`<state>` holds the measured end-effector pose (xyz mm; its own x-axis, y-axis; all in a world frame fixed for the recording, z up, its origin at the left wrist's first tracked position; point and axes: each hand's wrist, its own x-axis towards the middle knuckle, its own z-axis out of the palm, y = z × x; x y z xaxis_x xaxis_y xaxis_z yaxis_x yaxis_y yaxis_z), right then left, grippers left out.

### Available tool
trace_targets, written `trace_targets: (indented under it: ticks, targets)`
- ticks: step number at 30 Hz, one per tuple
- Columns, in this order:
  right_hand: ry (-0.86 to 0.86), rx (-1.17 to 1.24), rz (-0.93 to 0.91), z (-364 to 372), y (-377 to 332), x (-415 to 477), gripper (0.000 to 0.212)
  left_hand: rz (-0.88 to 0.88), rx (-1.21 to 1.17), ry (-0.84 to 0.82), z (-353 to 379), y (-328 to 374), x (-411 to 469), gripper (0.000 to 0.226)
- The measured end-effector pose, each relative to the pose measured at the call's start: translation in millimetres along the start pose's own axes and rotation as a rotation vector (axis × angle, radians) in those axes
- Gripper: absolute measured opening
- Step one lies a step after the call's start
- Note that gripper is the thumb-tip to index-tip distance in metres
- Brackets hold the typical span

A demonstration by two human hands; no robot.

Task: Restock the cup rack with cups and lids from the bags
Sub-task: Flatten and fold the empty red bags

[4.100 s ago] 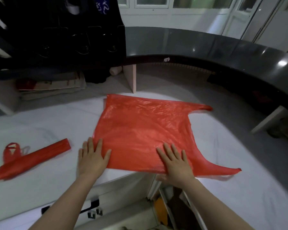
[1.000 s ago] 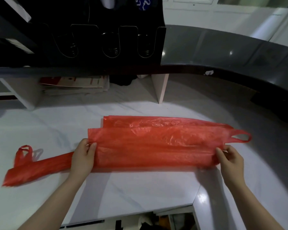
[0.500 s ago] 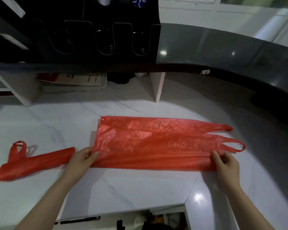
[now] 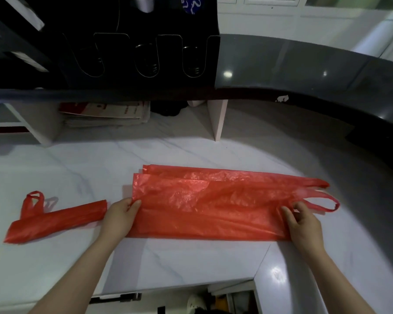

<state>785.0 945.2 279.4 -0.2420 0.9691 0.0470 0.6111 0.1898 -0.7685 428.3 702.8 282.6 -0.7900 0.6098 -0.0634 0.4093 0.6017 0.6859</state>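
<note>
pinching the left edge of the half-folded red bag (image 4: 213,209) with the left hand (image 4: 120,215), its handle end with the right hand (image 4: 303,222). lying flat on the marble counter (image 4: 191,264) below the black cup rack (image 4: 145,55). just beside the left hand: a narrow-folded second bag (image 4: 55,219). red print on the stacked papers (image 4: 104,113) too small to read.

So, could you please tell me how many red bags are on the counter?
2. The wide bag lies centred on the counter, left hand and right hand pinching its ends; the narrow bag lies left of it, untouched. Others may be out of view.
</note>
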Motion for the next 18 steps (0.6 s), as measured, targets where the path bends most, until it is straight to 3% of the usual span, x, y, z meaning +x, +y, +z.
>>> trace_targets:
  ticks: [3,8,12,15,18]
  targets:
    - [0.043,-0.064,-0.008,-6,6,1,0.013,0.013,-0.043,0.06,1,-2,-2,0.024]
    - [0.115,-0.13,-0.074,-12,5,7,0.006,0.074,-0.127,0.02,-3,6,-1,0.021]
    - [0.196,-0.116,-0.092,-13,3,13,0.004,0.037,-0.446,-0.07,-9,14,2,0.011]
    - [0.098,-0.251,-0.011,-4,11,22,0.017,-0.029,-0.227,-0.129,2,10,8,0.014]
    - [0.021,-0.42,0.059,2,12,34,0.026,-0.125,0.085,-0.031,14,12,15,0.026]
